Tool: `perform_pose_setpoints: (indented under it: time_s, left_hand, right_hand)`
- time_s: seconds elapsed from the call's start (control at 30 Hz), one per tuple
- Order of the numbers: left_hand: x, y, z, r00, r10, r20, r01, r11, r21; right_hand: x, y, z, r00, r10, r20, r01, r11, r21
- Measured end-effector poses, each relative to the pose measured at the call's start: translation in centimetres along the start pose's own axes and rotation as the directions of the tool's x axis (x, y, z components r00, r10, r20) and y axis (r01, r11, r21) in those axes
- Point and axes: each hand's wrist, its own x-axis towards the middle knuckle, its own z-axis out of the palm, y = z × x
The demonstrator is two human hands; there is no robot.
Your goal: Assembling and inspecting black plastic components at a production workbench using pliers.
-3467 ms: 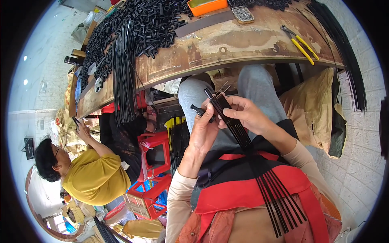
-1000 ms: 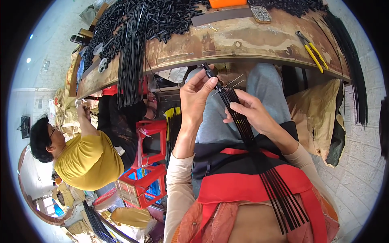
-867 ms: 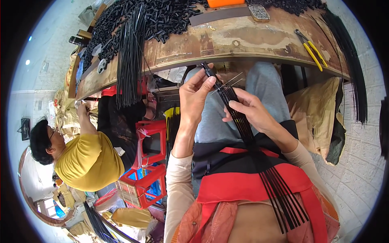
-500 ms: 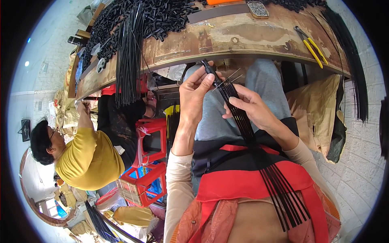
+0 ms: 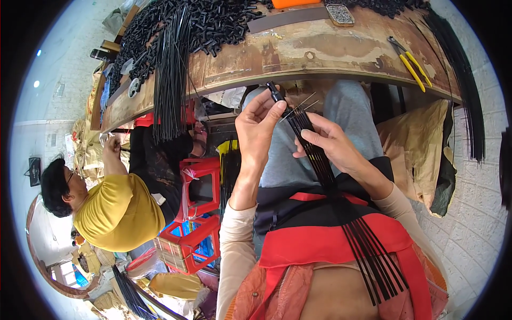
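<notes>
Over my lap, my left hand (image 5: 258,128) pinches a short black plastic tube with a stepped, narrower end (image 5: 275,94) between thumb and fingers. It sits at the upper end of a bundle of thin black rods (image 5: 319,161), which look like umbrella ribs. My right hand (image 5: 332,140) is closed round the bundle, its thumb lying across the top. A few thin rod ends (image 5: 307,100) cross out sideways between the two hands. Lower down, the rods fan out over my red and black apron (image 5: 314,242). Whether the rods are fixed to the tube is hidden by my fingers.
A worn wooden table (image 5: 309,45) holds a heap of black plastic tubes (image 5: 176,32), hanging black rods (image 5: 172,80), yellow-handled pliers (image 5: 410,64) and a small tray of metal bits (image 5: 340,15). To the left, a person in yellow (image 5: 120,210) sits near red stools (image 5: 198,186).
My left hand has turned slightly, and the black tube now shows more of its length between the fingers. My right hand keeps its hold on the rods.
</notes>
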Motion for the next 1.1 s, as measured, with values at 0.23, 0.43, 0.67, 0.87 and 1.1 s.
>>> perform_pose_setpoints:
  time_s: [0.23, 0.43, 0.67, 0.87, 1.1]
  left_hand:
    - [-1.4, 1.0, -0.4, 0.989, -0.141, -0.037, 0.134, 0.979, -0.152]
    - [-2.3, 1.1, 0.1, 0.998, -0.016, -0.060, 0.018, 0.999, 0.027]
    - [-1.7, -0.1, -0.7, 0.999, -0.039, 0.005, 0.039, 0.976, -0.212]
    - [-0.4, -2.1, -2.1, 0.966, -0.104, 0.236, 0.209, 0.850, -0.483]
    - [-1.0, -0.3, -1.1, 0.971, -0.174, 0.162, 0.194, 0.974, -0.121]
  right_hand:
    - [-0.2, -0.1, 0.2, 1.000, -0.009, 0.002, 0.009, 1.000, 0.010]
    - [-0.1, -0.1, 0.2, 1.000, -0.006, 0.015, 0.006, 1.000, -0.009]
    - [-0.1, -0.2, 0.2, 0.999, 0.006, 0.032, -0.006, 1.000, -0.001]
    - [0.7, 0.3, -1.0, 0.976, 0.023, 0.219, -0.050, 0.992, 0.117]
    - [0.3, -0.7, -0.1, 0.996, -0.052, 0.069, 0.049, 0.998, 0.040]
